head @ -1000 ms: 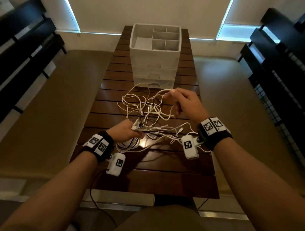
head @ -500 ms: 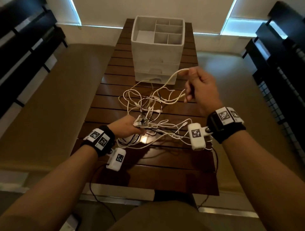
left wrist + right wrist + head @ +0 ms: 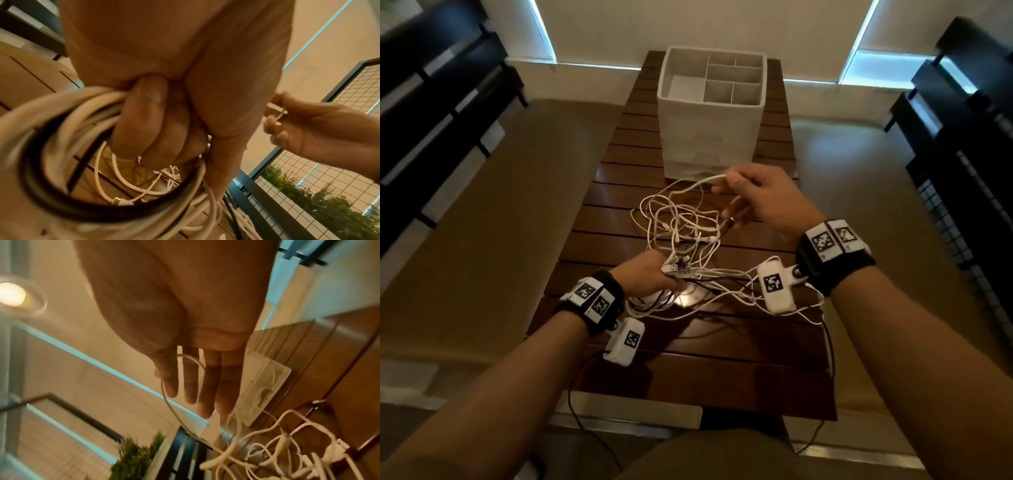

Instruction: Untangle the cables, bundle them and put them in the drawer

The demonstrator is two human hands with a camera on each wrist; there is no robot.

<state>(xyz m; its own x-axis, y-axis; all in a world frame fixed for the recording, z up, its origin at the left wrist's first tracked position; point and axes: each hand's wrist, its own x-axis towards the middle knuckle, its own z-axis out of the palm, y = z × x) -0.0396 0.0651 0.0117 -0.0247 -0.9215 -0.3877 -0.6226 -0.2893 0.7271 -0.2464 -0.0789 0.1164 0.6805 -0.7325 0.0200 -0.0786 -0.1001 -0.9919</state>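
Observation:
A tangle of white cables (image 3: pixel 681 226) lies mid-table on the dark slatted table (image 3: pixel 688 359), in front of a white drawer unit (image 3: pixel 709 137). My left hand (image 3: pixel 671 274) grips a coil of white and black cables (image 3: pixel 61 129) low over the table, with plugs sticking out of the fist (image 3: pixel 156 129). My right hand (image 3: pixel 726 185) is raised just before the drawer unit and pinches one white cable (image 3: pixel 698 181) that trails down into the tangle (image 3: pixel 287 451). The same pinch shows in the left wrist view (image 3: pixel 275 116). The unit's drawers look closed.
The drawer unit's top has open divided compartments (image 3: pixel 732 75). Dark slatted furniture (image 3: pixel 431 120) stands left, a wire-grid rack (image 3: pixel 962 205) right. Beige floor lies on both sides of the narrow table. A thin black lead (image 3: pixel 585 411) hangs off the near edge.
My right hand lifted the white cable up and away from the tangle toward the drawer unit, then drifted slightly back left. The left hand kept its grip in place.

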